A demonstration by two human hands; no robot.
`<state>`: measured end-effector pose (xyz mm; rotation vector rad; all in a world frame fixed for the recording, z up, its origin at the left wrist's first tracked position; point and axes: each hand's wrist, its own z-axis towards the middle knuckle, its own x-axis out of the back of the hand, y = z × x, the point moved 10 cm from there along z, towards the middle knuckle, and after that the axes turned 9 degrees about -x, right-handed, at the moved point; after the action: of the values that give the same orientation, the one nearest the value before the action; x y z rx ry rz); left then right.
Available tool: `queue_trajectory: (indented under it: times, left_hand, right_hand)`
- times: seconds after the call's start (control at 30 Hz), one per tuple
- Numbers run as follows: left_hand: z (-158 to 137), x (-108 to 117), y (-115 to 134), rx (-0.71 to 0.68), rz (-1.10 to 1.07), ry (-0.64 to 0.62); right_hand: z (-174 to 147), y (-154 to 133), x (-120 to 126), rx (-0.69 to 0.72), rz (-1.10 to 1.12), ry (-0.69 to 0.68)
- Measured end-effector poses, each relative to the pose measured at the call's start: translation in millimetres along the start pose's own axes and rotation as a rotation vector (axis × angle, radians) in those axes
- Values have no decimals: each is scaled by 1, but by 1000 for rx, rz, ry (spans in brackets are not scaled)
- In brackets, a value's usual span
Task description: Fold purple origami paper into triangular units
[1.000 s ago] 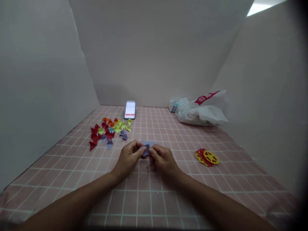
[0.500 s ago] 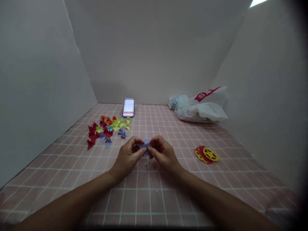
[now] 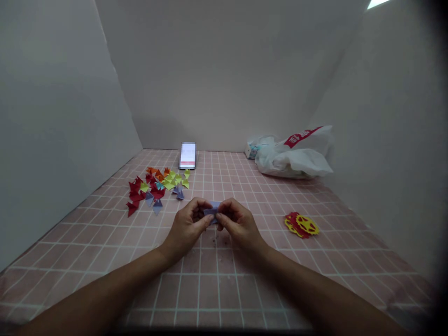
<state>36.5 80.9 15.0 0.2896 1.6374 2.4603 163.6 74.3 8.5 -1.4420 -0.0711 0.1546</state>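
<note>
A small piece of folded purple paper [image 3: 214, 206] is pinched between my two hands at the middle of the table. My left hand [image 3: 189, 221] grips its left side with thumb and forefinger. On the right side, the thumb and curled fingers of my right hand [image 3: 238, 221] press on it. Both thumbs lie close together at its near edge, and part of the paper is hidden behind the fingers. To the left lies a spread of small folded paper pieces [image 3: 136, 196] in red, orange, yellow, blue and purple.
A lit phone [image 3: 188, 155] stands upright at the back. A white plastic bag [image 3: 292, 161] lies at the back right, against a box [image 3: 250, 149]. Red and yellow gear-shaped cutouts [image 3: 307, 225] are stacked on the right. A pink checked cloth [image 3: 210, 294] covers the table; walls enclose it.
Almost nothing differs. Both hands keep their pinch on the purple paper, with only a very slight shift of the fingers and of the whole view.
</note>
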Motion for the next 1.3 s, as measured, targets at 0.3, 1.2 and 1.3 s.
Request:
queue_trajectory:
  times: [0.3,1.2,1.3]
  left_hand:
    - [2,-1,1,40,-113,13]
    - [0,1,10,58,-90,5]
    - [1,0,12,51,-86,-9]
  right_hand:
    - [0,0,-1,1,36,-24]
    - [-5,-7,-6,3,83,-86]
    - [-5,-7,-6,0,78,-88]
